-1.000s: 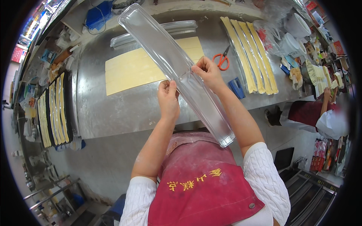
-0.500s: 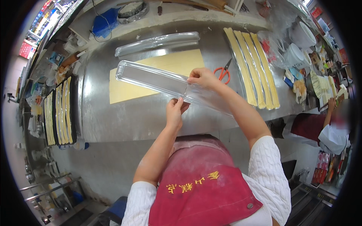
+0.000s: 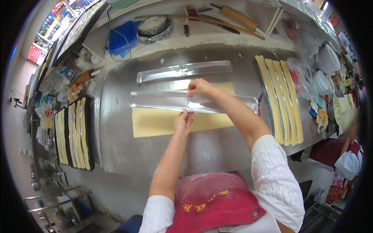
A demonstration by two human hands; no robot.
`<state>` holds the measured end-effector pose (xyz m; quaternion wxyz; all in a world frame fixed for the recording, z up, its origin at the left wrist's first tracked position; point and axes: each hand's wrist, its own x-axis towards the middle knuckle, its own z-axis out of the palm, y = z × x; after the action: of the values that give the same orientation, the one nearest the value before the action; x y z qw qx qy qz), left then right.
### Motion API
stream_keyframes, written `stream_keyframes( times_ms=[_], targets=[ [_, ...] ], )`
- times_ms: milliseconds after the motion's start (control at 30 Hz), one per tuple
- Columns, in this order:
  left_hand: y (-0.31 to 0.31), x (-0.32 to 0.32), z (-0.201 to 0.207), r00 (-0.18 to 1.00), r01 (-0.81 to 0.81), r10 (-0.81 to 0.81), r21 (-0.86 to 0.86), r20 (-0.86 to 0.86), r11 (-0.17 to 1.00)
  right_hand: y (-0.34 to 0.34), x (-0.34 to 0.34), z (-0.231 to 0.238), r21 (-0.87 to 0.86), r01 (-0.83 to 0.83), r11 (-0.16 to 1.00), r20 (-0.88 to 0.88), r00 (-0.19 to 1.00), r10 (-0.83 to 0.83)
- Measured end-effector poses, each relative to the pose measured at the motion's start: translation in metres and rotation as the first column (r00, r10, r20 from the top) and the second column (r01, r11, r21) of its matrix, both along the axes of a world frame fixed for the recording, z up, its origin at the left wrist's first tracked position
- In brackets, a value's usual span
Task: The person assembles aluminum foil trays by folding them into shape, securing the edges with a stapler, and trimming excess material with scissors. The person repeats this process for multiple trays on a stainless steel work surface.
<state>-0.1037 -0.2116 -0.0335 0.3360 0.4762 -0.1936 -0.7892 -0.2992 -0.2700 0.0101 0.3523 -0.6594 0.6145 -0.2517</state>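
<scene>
Over the sheet of yellow dough (image 3: 180,124), a long foil tray (image 3: 165,100) spans crosswise between two hands.

The left hand (image 3: 183,122) has its fingers pinched on the near rim around mid-length, the right hand (image 3: 199,87) on the far rim; whether the tray touches the dough below, I cannot tell. It looks light, thin-walled and smooth enough to slip, likely to dent under a hard squeeze or buckle at the cross line between the hands. The rim should be the stiffest hold; both ends reach well beyond the fingers and may flex.

Left fingers (image 3: 185,114) and right fingers (image 3: 191,92) pinch long shiny tray (image 3: 159,100) over yellow sheet (image 3: 159,122); similar tray (image 3: 184,70) beyond.
</scene>
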Motion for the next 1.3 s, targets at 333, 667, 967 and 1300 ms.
stream_keyframes(
  times_ms=[333, 667, 967, 1300],
  targets=[
    [-0.109, -0.015, -0.073, 0.997, -0.047, 0.035, 0.175, 0.068, 0.984, -0.103, -0.004, -0.062, -0.001, 0.042, 0.999, -0.211, 0.977, -0.041],
    [-0.14, -0.019, -0.11, 0.995, -0.088, 0.073, 0.233, 0.072, 0.968, -0.127, -0.007, -0.11, -0.386, 0.025, 0.922, -0.285, 0.947, -0.145],
    [-0.144, -0.027, -0.095, 0.991, -0.057, 0.03, 0.213, 0.129, 0.975, -0.134, -0.012, -0.117, -0.418, -0.001, 0.908, -0.237, 0.965, -0.108],
    [-0.144, -0.028, -0.087, 0.988, -0.07, 0.049, 0.147, 0.145, 0.987, -0.138, -0.012, -0.118, -0.409, -0.004, 0.912, -0.242, 0.965, -0.105]
  ],
)
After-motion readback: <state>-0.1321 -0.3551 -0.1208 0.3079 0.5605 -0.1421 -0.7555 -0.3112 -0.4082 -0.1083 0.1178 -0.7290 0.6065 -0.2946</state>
